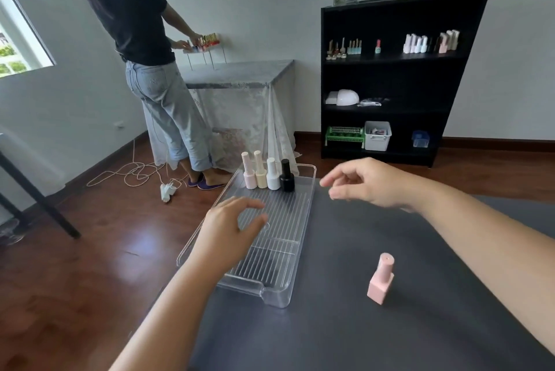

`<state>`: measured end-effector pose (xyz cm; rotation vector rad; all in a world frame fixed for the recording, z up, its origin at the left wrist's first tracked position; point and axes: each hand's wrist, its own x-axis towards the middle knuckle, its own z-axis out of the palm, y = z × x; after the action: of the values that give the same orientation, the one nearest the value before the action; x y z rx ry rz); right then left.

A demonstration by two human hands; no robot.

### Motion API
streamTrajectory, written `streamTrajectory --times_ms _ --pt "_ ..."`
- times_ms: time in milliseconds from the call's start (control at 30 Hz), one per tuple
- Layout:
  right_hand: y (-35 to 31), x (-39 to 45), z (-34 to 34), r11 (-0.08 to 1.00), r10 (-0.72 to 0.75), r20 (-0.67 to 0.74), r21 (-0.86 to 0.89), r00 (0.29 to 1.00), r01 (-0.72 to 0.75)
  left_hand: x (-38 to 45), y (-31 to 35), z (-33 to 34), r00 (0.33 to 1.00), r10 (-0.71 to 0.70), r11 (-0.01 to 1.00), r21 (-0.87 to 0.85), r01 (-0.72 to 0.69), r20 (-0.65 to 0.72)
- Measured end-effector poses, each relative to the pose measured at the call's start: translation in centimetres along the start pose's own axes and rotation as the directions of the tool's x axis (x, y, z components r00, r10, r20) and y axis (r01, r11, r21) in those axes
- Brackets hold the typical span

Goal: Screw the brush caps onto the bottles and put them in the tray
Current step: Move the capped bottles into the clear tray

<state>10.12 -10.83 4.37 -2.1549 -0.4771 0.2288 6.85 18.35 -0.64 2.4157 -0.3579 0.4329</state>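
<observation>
A clear ribbed tray (pixel 279 295) lies on the dark table. Several capped bottles stand in a row at its far end: a pale pink bottle (pixel 248 172), a cream bottle (pixel 260 171), a white bottle (pixel 272 175) and a black bottle (pixel 286 177). A capped pink square bottle (pixel 380 279) stands upright on the table to the right of the tray. My left hand (pixel 231 226) hovers over the tray's left side, fingers loosely spread, holding nothing. To the right of the black bottle my right hand (pixel 366 183) hangs in the air with relaxed fingers, also holding nothing.
The dark table (pixel 360 334) ends just left of the tray, above a wooden floor. A person (pixel 144 49) stands at a cloth-covered table at the back left. A black shelf (pixel 390 76) with bottles and boxes is at the back right.
</observation>
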Motion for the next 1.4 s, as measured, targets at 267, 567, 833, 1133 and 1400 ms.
streamTrajectory --times_ms 267,567,833,1133,1400 --pt "1.5 -10.2 -0.6 0.991 0.092 0.346 0.059 0.934 -0.119 -4.7 -1.3 0.3 0.999 -0.012 0.995 0.103 0.007 0.045" --pt "1.7 -10.5 2.5 0.999 0.044 -0.011 0.031 0.999 -0.044 -5.4 -1.4 0.6 0.994 -0.045 0.994 0.104 0.035 0.098" --pt "-2.5 -5.1 0.2 0.971 -0.195 -0.399 0.05 0.896 0.233 -5.5 -1.4 0.9 0.996 -0.037 0.991 0.128 0.027 0.08" --pt "-2.8 6.8 2.3 0.982 -0.171 -0.444 -0.15 0.879 0.115 -5.6 -1.2 1.2 0.994 -0.058 0.989 0.141 0.045 0.089" --pt "0.2 10.0 4.5 0.922 -0.157 -0.372 -0.387 0.915 0.001 -5.8 -1.3 1.1 0.994 -0.026 0.988 0.155 0.009 0.107"
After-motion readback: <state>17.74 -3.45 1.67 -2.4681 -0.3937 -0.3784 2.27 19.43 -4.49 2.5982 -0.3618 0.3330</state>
